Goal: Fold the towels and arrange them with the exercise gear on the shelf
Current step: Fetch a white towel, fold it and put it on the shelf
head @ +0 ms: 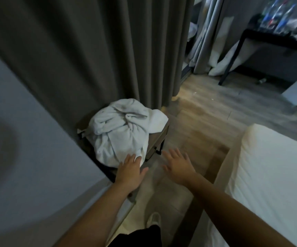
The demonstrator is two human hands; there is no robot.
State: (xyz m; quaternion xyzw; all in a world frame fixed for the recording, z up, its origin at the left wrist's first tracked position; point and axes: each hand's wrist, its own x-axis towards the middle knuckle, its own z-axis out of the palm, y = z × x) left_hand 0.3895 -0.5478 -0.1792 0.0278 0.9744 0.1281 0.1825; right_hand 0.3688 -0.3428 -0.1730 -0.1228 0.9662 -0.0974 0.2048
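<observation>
A crumpled heap of white towels (124, 129) lies on a low brown shelf unit (157, 139) against the grey wall. My left hand (130, 171) is stretched out flat, its fingertips touching the near lower edge of the heap. My right hand (178, 164) hovers open with spread fingers over the wooden floor, to the right of the shelf and apart from the towels. No exercise gear is visible.
A dark grey curtain (108, 50) hangs behind the shelf. A white bed (269, 175) fills the right foreground, leaving a narrow strip of wooden floor (197, 125). A black table (272, 38) with bottles stands at the far right. My foot (153, 220) shows below.
</observation>
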